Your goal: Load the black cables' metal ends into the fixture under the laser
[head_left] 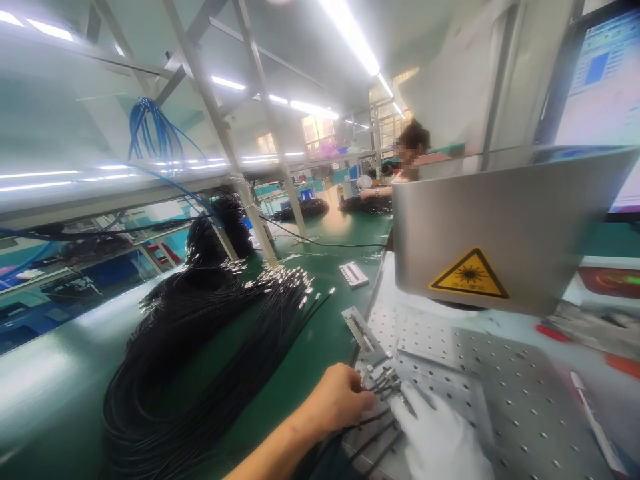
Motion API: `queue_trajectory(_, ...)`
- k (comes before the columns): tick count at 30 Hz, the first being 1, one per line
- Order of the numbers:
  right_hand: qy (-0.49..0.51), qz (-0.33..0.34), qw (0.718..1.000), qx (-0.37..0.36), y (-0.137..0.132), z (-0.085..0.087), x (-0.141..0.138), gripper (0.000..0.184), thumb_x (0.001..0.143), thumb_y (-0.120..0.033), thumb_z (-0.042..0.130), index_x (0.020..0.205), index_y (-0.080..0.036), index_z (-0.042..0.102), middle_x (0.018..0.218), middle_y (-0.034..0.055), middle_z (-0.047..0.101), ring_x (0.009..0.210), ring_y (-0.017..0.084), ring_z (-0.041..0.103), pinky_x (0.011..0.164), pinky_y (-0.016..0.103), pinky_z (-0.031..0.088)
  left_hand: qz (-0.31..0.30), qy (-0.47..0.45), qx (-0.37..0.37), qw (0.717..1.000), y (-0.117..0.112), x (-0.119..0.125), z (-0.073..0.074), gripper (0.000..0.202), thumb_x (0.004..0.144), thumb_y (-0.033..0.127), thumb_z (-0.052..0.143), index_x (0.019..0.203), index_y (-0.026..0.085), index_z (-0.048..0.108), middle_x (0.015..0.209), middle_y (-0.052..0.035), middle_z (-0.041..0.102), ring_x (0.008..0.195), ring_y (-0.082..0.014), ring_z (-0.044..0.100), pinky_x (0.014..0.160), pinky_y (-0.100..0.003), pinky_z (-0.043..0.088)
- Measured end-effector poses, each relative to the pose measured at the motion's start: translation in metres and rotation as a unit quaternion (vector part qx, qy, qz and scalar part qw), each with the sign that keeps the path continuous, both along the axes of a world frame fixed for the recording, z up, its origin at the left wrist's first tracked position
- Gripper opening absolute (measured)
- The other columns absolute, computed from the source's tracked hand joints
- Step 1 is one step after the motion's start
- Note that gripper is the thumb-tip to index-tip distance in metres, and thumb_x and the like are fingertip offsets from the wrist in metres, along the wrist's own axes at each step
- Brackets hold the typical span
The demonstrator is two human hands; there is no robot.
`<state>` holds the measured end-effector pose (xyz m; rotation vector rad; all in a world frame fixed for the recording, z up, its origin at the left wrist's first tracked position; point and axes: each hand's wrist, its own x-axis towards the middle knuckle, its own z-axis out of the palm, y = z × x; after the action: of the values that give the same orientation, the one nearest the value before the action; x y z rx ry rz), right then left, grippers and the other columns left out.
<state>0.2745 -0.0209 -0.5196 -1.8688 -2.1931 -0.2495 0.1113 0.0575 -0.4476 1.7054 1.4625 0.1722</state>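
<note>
Black cable ends with small metal tips lie together on a perforated metal plate at the lower middle of the view, and both hands meet there. The left hand is bare and comes in from the bottom edge; its fingers are curled and pinched on the cable ends just behind their tips. The right hand wears a white glove and rests palm down on the plate, its fingers stretched toward the same tips and touching them; whether they grip a cable or only press on it cannot be told. The held cables run back from the fingers toward the bottom edge, over the rim of the plate. A slotted metal fixture sits on the plate just beyond the hands.

Behind the plate stands a grey metal housing bearing a yellow triangular laser warning label. A monitor shows at the upper right.

To the left, on the green tabletop, lies a large bundle of black cables, its metal-tipped ends fanned out toward the plate. A small grey block lies on the tabletop near those ends. Blue cables hang from the frame overhead. Farther down the tabletop a co-worker sits, a forearm resting by another coil of black cable.
</note>
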Motion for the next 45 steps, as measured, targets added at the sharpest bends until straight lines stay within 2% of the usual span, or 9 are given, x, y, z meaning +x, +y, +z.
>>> queue_trajectory(3,-0.005,-0.004,1.0,0.012,0.001,-0.005,0.0,0.055,0.066,-0.008,0.053,0.114,-0.03,0.069,0.127,0.0039,0.062,0.109,0.03,0.057,0.08,0.041,0.056,-0.006,-0.023,0.047,0.999,-0.002,0.0,-0.001,0.012,0.067,0.027,0.057,0.06,0.02,0.05,0.055,0.0057,0.044,0.055,-0.0107,0.041,0.05,-0.025,0.026)
queue_trajectory(8,-0.005,-0.005,1.0,0.015,0.003,-0.014,0.0,0.057,0.066,-0.01,0.056,0.118,-0.031,0.068,0.127,0.0038,0.062,0.109,0.031,0.058,0.08,0.042,0.056,0.007,0.025,0.101,0.995,-0.01,0.006,0.001,0.026,0.076,0.024,0.053,0.054,0.02,0.038,0.052,0.0063,0.034,0.055,-0.0098,0.032,0.054,-0.027,0.022)
queue_trajectory(15,-0.011,-0.01,1.0,0.005,0.003,-0.015,0.0,0.057,0.066,-0.008,0.058,0.116,-0.032,0.07,0.127,0.0062,0.062,0.109,0.032,0.058,0.082,0.041,0.055,0.055,0.092,0.196,0.975,-0.02,0.006,-0.007,0.023,0.071,0.018,0.058,0.059,0.019,0.038,0.06,0.006,0.044,0.06,-0.0106,0.033,0.058,-0.028,0.02)
queue_trajectory(22,-0.034,-0.024,0.999,-0.012,0.0,-0.001,-0.004,0.058,0.067,-0.005,0.06,0.117,-0.033,0.069,0.127,0.0076,0.061,0.108,0.031,0.058,0.078,0.038,0.055,0.028,0.119,0.184,0.975,-0.021,0.005,-0.018,0.017,0.065,0.023,0.058,0.059,0.02,0.042,0.065,0.003,0.051,0.063,-0.0126,0.036,0.06,-0.028,0.021)
queue_trajectory(29,-0.044,-0.028,0.999,-0.013,-0.001,0.003,-0.004,0.058,0.068,-0.003,0.056,0.117,-0.031,0.07,0.128,0.0067,0.06,0.107,0.032,0.058,0.078,0.04,0.056,0.016,0.157,0.163,0.974,-0.019,0.014,-0.015,0.009,0.063,0.024,0.057,0.059,0.02,0.05,0.068,-0.0006,0.058,0.067,-0.0154,0.045,0.06,-0.03,0.023)
queue_trajectory(33,-0.044,-0.011,0.999,-0.021,-0.001,0.0,-0.003,0.059,0.069,-0.002,0.053,0.12,-0.027,0.069,0.132,0.006,0.058,0.105,0.033,0.059,0.08,0.045,0.057,0.026,0.147,0.16,0.976,-0.016,0.016,-0.014,0.012,0.06,0.023,0.056,0.056,0.021,0.046,0.06,0.0013,0.05,0.06,-0.0138,0.038,0.057,-0.029,0.023)
queue_trajectory(38,-0.047,0.001,0.999,-0.001,-0.004,0.004,-0.002,0.059,0.072,-0.004,0.049,0.123,-0.026,0.068,0.132,0.0014,0.059,0.112,0.034,0.055,0.085,0.046,0.056,0.02,0.138,0.155,0.978,-0.013,0.016,-0.016,0.022,0.059,0.02,0.057,0.051,0.02,0.036,0.052,0.0039,0.035,0.055,-0.0126,0.029,0.055,-0.03,0.02)
queue_trajectory(43,-0.017,-0.032,0.999,-0.024,-0.001,0.013,-0.006,0.057,0.075,-0.005,0.05,0.125,-0.027,0.066,0.109,0.0101,0.067,0.093,0.031,0.062,0.079,0.043,0.055,0.015,0.118,0.144,0.982,-0.012,0.016,-0.013,0.026,0.062,0.018,0.058,0.051,0.02,0.034,0.05,0.0051,0.032,0.056,-0.0119,0.028,0.055,-0.03,0.02)
queue_trajectory(45,-0.012,-0.039,0.999,-0.032,0.001,0.014,-0.008,0.057,0.075,-0.005,0.051,0.125,-0.027,0.066,0.108,0.0106,0.067,0.094,0.031,0.062,0.079,0.043,0.055,0.009,0.098,0.135,0.986,-0.014,0.015,-0.009,0.026,0.063,0.017,0.057,0.052,0.02,0.033,0.05,0.0058,0.03,0.056,-0.0115,0.028,0.055,-0.029,0.02)
